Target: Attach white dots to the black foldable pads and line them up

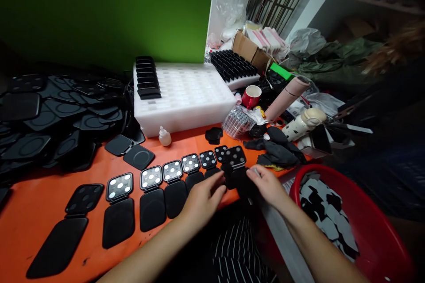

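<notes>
My left hand (204, 195) has its thumb and fingers closed at the left edge of a black hinged panel, whose upper plate (235, 156) shows grey dots. The panel's lower part is dark and hard to make out. At its right side is my right hand (267, 185), fingers pinched on a pale strip (287, 241) that runs down beneath the wrist. Left of my hands, several similar black hinged panels (152, 210) lie unfolded in a row, dotted plates at the top and plain plates toward me.
A white foam block (186, 115) holding black pieces stands behind the row, near a small dropper bottle (164, 136). Black panels (63, 110) are heaped left. A red cup (251, 97), pink tumbler (287, 97) and dark cloth (280, 152) lie right. A red basin (375, 225) holds scraps.
</notes>
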A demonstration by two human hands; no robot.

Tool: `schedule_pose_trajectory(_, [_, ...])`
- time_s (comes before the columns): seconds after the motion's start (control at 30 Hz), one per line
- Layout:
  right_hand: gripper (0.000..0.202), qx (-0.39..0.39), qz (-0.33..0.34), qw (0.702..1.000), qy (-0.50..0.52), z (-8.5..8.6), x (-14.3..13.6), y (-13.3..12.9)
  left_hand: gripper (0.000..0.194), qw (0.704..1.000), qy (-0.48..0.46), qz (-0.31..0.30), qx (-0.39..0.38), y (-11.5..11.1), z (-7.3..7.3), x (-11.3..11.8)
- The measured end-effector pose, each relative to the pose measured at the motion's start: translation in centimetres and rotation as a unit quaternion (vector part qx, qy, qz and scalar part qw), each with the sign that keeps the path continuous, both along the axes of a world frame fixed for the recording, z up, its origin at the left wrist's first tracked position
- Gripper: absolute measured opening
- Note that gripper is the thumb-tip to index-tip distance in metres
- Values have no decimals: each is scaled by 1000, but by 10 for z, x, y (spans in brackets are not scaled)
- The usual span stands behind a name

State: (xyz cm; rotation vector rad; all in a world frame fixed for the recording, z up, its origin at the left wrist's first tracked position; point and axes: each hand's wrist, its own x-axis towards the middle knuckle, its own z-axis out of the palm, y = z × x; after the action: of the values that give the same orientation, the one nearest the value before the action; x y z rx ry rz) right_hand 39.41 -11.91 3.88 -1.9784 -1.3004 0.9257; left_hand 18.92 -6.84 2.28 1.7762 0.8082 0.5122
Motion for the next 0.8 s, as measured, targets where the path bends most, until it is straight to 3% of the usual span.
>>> schedule_pose_trajectory(0.1, [31,-16,6,995,-94,-18,41,26,41,993,25,-73,91,2,-6,15])
schedule_pose_trajectory(0.17, [31,-26,14,993,-119,-28,53,38,52,977,60,-124,162,2,-13,24])
schedule_pose_trajectory(0.27, [24,-27,3,986,-164,-35,51,45,63,946,119,-170,249,2,-25,35])
schedule_pose_trajectory(0.33, [23,-15,-18,982,-190,-34,45,43,62,942,128,-169,260,1,-28,39])
schedule_pose_trajectory(0.47, [33,35,-47,979,-196,-26,32,31,60,941,144,-153,267,-3,-16,28])
schedule_pose_trajectory(0.57, [39,94,-103,982,-128,-26,21,23,49,946,144,-116,267,-5,1,-5])
schedule_pose_trajectory(0.63, [41,115,-132,982,-74,-30,11,20,41,949,168,-56,261,-5,9,-42])
schedule_pose_trajectory(0.73, [42,124,-120,984,-31,-34,-11,23,36,931,262,100,235,-5,12,-115])
schedule_pose_trajectory(0.8, [40,133,-104,985,-22,-32,-28,28,35,885,337,233,219,-6,12,-166])
